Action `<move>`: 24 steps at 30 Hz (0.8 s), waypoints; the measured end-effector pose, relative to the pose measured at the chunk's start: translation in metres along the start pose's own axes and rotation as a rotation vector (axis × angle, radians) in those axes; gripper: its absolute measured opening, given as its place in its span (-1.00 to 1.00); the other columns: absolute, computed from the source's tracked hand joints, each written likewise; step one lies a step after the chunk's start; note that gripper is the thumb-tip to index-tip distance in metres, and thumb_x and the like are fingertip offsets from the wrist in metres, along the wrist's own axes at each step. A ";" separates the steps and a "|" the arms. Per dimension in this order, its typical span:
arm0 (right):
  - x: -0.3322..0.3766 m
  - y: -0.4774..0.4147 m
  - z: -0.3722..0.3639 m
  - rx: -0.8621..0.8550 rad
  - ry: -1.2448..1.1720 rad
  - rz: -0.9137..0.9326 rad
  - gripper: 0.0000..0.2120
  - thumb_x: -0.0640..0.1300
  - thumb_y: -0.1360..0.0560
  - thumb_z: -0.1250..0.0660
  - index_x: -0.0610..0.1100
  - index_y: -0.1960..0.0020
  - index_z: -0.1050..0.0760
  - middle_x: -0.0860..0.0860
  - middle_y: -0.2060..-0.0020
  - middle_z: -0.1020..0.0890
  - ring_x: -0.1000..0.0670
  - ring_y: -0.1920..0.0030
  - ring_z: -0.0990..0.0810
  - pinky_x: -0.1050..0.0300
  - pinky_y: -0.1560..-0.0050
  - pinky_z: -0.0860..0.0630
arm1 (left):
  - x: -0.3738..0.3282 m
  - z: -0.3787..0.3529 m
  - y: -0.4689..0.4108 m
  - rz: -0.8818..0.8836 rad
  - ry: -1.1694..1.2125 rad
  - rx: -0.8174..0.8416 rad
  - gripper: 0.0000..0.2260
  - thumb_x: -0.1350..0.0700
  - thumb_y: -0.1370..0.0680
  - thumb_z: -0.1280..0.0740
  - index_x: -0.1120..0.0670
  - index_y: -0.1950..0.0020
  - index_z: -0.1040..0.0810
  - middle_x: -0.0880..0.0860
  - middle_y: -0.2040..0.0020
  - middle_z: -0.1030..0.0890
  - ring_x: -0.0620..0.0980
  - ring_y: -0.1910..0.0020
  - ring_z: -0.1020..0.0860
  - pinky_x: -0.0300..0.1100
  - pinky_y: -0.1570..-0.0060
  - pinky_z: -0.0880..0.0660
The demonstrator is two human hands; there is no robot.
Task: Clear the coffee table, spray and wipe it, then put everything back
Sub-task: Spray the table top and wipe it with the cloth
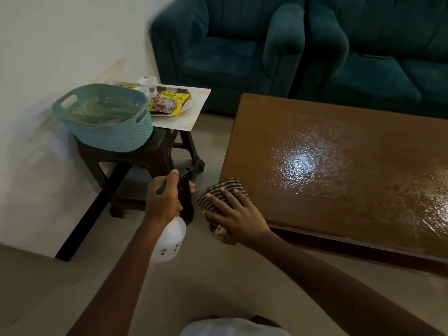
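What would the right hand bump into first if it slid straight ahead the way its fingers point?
From the right hand, likely the spray bottle's black nozzle in the left hand; depth is unclear, and the dark stool lies beyond.

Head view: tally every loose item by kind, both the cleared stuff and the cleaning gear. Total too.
basket: 1
cups: 2
yellow snack packets: 2 (the second is mostly hidden behind the basket)
plate: 1
mat: 1
spray bottle: 1
striped cloth: 1
Total: 9
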State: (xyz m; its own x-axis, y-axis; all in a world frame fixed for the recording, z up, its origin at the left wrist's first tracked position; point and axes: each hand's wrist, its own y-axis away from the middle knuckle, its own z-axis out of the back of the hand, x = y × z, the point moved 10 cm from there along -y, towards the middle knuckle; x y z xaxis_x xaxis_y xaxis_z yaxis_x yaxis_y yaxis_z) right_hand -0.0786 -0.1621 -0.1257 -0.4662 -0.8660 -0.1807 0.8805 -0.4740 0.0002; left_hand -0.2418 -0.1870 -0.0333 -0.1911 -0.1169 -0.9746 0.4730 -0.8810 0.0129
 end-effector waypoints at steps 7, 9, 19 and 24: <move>-0.051 0.090 0.000 -0.024 -0.028 -0.140 -0.17 0.24 -0.43 -0.29 0.21 -0.59 0.02 0.00 -0.60 -0.08 -0.20 -0.56 -0.11 -0.21 -0.48 -0.18 | -0.008 -0.036 -0.002 -0.027 0.038 0.070 -0.49 -0.10 -0.60 -0.06 0.22 0.18 -0.65 0.12 0.30 -0.67 0.02 0.60 -0.38 -0.26 0.59 -0.27; -0.083 0.123 -0.002 -0.015 -0.121 -0.307 -0.24 0.21 -0.46 -0.23 0.23 -0.59 -0.01 0.05 -0.59 -0.12 -0.13 -0.57 -0.13 -0.19 -0.47 -0.23 | -0.013 -0.049 -0.004 -0.030 0.052 0.091 -0.49 -0.10 -0.62 -0.07 0.23 0.18 -0.64 0.08 0.37 -0.64 -0.02 0.62 -0.37 -0.28 0.59 -0.25; -0.196 0.144 -0.025 0.080 -0.337 -1.012 -0.44 0.26 -0.60 0.14 0.24 -0.58 0.15 0.12 -0.60 0.12 -0.02 -0.58 0.24 -0.08 -0.53 0.15 | -0.052 -0.083 -0.009 -0.150 0.064 0.090 -0.52 -0.07 -0.62 -0.06 0.16 0.21 -0.64 0.11 0.24 -0.69 -0.03 0.61 -0.41 -0.29 0.60 -0.30; -0.146 0.066 -0.008 0.067 -0.369 -0.707 -0.47 0.23 -0.62 0.04 0.28 -0.57 0.06 0.11 -0.60 0.13 -0.02 -0.58 0.25 -0.04 -0.52 0.23 | -0.061 -0.094 -0.011 -0.164 0.082 0.099 -0.52 -0.09 -0.62 -0.06 0.14 0.22 -0.64 0.11 0.24 -0.69 -0.03 0.63 -0.39 -0.28 0.60 -0.28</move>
State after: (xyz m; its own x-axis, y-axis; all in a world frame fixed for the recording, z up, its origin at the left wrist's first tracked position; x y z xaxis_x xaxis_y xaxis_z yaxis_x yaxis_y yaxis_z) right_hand 0.0486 -0.0653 -0.1076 -0.9206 -0.3480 0.1771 0.3643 -0.9287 0.0687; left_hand -0.1542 -0.1269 0.0053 -0.1864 0.0662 -0.9802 0.3540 -0.9262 -0.1299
